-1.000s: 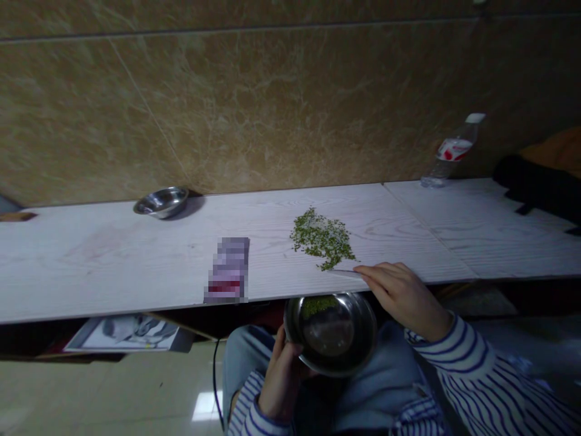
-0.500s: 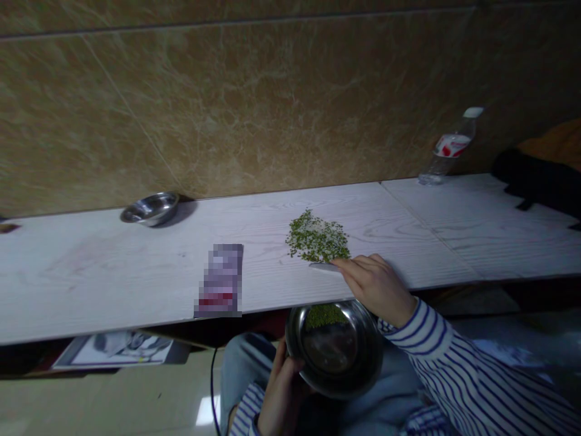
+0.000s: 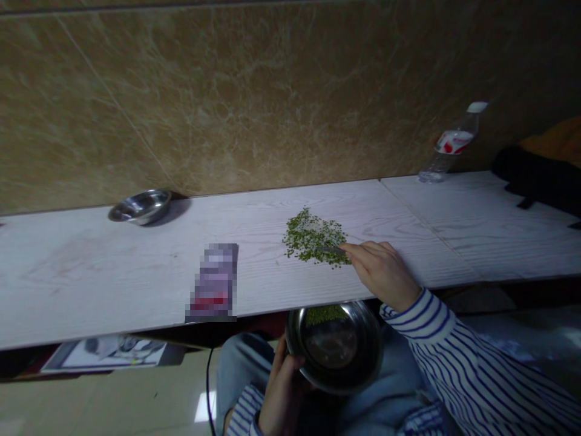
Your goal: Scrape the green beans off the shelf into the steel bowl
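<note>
My right hand (image 3: 384, 272) grips a slim silver-grey utensil (image 3: 330, 249); its handle is hidden in the fingers, and whether it is a knife or a spoon I cannot tell. The utensil's end lies among small green beans (image 3: 303, 233), like mung beans, scattered on the white wood-grain table (image 3: 263, 278). Below the table edge, my left hand (image 3: 284, 384) is closed on the rim of a steel bowl (image 3: 370, 363), thumb on the near side. The bowl is tilted toward the table, with more green beans (image 3: 324, 313) gathered at its far side.
A second steel bowl (image 3: 141, 209) sits at the left near the wall. A blurred-out flat rectangular item (image 3: 214, 281) lies at the table's front edge. A plastic bottle (image 3: 449, 148) and dark cloth (image 3: 531, 175) are at the right. Papers (image 3: 109, 351) show under the table.
The utensil in my right hand has moved from the near edge of the scattered beans away from me, in among them. My left hand still holds the bowl. The view has shifted slightly.
</note>
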A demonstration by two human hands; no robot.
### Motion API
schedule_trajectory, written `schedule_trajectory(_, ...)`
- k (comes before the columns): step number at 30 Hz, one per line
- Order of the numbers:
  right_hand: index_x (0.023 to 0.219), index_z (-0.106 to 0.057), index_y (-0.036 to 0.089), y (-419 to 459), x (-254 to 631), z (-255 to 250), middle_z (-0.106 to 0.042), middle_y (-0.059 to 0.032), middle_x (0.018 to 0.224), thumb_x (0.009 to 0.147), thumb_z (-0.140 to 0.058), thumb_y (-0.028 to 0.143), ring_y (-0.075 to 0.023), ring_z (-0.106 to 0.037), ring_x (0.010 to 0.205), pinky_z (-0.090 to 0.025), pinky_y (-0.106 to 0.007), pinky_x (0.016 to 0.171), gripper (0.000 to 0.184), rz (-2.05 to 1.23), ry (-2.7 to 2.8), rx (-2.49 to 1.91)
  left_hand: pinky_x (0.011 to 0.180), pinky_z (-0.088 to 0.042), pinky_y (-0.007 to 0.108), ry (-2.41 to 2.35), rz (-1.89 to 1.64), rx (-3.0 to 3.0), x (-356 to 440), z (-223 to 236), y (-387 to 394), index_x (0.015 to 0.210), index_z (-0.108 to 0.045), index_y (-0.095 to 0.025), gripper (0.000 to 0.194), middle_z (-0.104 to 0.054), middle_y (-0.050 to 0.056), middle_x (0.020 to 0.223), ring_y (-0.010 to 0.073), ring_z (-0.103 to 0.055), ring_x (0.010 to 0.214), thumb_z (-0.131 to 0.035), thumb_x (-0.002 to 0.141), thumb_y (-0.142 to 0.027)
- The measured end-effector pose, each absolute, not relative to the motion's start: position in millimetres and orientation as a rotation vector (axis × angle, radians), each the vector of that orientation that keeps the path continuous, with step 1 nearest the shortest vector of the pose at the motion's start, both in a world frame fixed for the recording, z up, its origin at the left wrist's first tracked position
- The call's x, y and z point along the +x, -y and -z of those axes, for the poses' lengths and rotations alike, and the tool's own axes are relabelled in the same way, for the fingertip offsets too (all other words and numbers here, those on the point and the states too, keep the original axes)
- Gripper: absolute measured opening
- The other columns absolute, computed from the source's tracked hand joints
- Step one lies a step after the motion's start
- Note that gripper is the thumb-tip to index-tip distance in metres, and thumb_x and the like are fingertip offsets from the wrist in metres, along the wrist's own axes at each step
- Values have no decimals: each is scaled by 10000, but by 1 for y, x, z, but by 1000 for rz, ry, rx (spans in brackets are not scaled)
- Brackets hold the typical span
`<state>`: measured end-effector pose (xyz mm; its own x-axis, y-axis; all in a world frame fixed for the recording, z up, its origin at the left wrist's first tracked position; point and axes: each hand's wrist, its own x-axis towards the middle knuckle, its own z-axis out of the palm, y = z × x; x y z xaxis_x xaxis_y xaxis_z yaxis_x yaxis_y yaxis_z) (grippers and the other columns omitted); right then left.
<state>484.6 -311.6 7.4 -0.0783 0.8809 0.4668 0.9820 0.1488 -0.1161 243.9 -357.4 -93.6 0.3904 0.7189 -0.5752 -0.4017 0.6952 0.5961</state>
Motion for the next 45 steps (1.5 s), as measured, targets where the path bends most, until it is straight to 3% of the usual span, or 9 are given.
schedule_trajectory(9, 1099, -620, 183, 328, 478, -11, -712, -64, 953, 912, -435, 120, -174, -620, 882, -370, -320, 760, 271, 222, 2078, -1701, 847, -474, 401, -907, -741, 373, 246, 91, 357, 1380, -383, -274, 676, -605, 91, 1233, 296, -546, 1115, -587, 736, -240)
schedule_trajectory(45, 1119, -607, 181, 366, 501, -1, -704, -58, 957, 920, -414, 139, -175, -613, 865, -379, -325, 747, 280, 292, 2000, -1796, 827, -481, 403, -914, -750, 395, 259, 78, 361, 1307, -455, -247, 601, -639, 86, 1119, 283, -588, 1022, -593, 723, -221)
